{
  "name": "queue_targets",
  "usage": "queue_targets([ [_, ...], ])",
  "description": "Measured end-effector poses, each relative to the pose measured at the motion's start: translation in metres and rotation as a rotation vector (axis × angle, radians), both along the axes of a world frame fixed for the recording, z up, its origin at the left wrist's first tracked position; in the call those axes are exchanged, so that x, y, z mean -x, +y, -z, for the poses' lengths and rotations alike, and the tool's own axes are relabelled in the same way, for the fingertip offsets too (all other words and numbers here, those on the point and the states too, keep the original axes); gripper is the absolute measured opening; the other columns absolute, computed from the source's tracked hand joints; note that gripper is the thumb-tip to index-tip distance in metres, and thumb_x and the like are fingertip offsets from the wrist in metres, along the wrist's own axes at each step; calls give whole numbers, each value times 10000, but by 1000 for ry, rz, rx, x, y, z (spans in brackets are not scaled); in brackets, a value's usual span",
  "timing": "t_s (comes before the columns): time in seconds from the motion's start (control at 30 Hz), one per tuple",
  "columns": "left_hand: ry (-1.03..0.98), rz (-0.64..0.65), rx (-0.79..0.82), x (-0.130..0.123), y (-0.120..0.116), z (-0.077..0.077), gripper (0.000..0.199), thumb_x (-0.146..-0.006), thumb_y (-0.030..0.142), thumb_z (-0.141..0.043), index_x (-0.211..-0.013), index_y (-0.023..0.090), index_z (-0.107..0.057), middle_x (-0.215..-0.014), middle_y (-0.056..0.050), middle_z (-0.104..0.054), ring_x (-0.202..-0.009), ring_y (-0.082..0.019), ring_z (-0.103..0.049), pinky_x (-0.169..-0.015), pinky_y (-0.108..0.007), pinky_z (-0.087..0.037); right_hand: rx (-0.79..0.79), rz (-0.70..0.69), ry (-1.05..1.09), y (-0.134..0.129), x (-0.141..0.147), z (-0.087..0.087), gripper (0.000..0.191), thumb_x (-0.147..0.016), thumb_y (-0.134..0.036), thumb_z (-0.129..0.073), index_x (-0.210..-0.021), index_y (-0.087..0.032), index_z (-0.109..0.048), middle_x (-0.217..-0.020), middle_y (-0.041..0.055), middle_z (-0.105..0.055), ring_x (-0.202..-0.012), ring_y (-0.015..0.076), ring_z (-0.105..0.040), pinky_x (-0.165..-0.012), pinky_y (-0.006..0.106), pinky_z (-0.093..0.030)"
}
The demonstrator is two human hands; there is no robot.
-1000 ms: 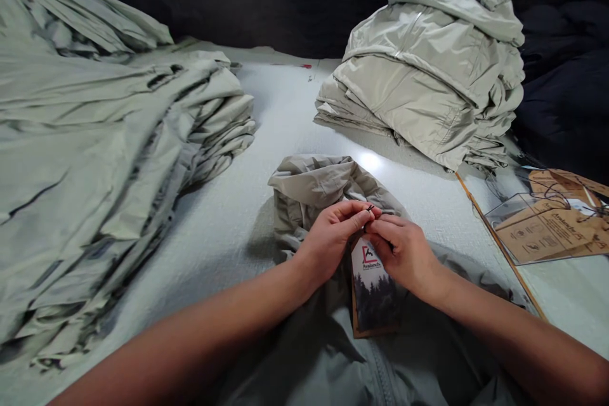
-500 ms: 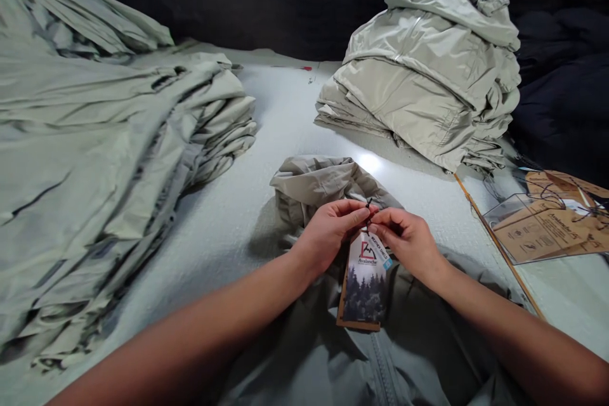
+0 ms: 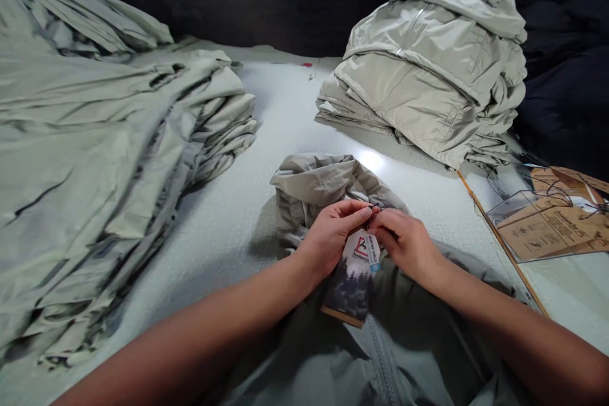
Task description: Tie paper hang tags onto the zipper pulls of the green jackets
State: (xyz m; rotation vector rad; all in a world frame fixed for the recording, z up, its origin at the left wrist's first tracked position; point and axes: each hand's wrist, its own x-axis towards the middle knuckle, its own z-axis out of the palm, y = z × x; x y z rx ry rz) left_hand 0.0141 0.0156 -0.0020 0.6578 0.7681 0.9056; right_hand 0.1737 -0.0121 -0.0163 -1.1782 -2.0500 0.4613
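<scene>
A grey-green jacket lies in front of me, collar away from me and its zipper running toward me. Over its chest hangs a hang tag with a forest picture, a logo and a small blue-and-white label. My left hand pinches the dark tag string between thumb and forefinger. Close against it, my right hand has its fingers closed on the same string just above the tag. The fingertips partly hide the string and where it is fastened.
Flat jackets are heaped in a wide pile at the left. Folded jackets form a tall stack at the back right. More brown hang tags lie at the right by a wooden stick. A small red object is far back.
The hang tag has swung left and tilted. My right hand's fingers have curled in closer at the string, while my left hand has stayed nearly in place.
</scene>
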Motion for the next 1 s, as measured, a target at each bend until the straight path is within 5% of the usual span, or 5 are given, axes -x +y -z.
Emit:
queue_targets([
  [0.13,29,-45,4,0,0,-3,323,-533,252,-899,-758,132,-700,-684,-4,-693,-589,-114,-627,-568,-220,-492,2,175,186,-2,-3,-5,102,-824,-273,-691,-831,-193,-628,-748,7,-621,-623,132,-538,-583,246,-431],
  [0.43,45,-8,-17,-3,-4,-2,301,-539,221,-892,-749,131,-696,-683,-4,-704,-600,-104,-627,-599,-212,-475,-54,184,-14,-5,5,-7,203,-864,-213,-609,-661,-197,-606,-685,13,-605,-644,145,-568,-601,264,-422],
  [0.6,23,-19,-22,-2,-4,2,302,-534,228,-892,-723,133,-677,-666,8,-678,-598,-104,-614,-602,-216,-472,-61,138,-139,-6,5,-11,249,-937,-242,-510,-704,-194,-583,-692,24,-591,-630,149,-523,-576,270,-379],
  [0.83,-13,-10,21,-2,-5,5,342,-496,234,-907,-710,122,-666,-638,13,-646,-574,-90,-580,-589,-204,-464,-269,9,-385,-5,3,-7,279,-940,-168,-408,-736,-179,-598,-707,56,-601,-688,188,-508,-673,330,-366],
  [1.0,-20,-3,-31,-2,-2,-1,315,-519,239,-902,-720,124,-687,-667,8,-647,-594,-76,-563,-563,-175,-426,-217,-56,-333,-8,9,-1,282,-944,-187,-405,-733,-186,-593,-735,61,-616,-720,194,-530,-699,332,-394],
])
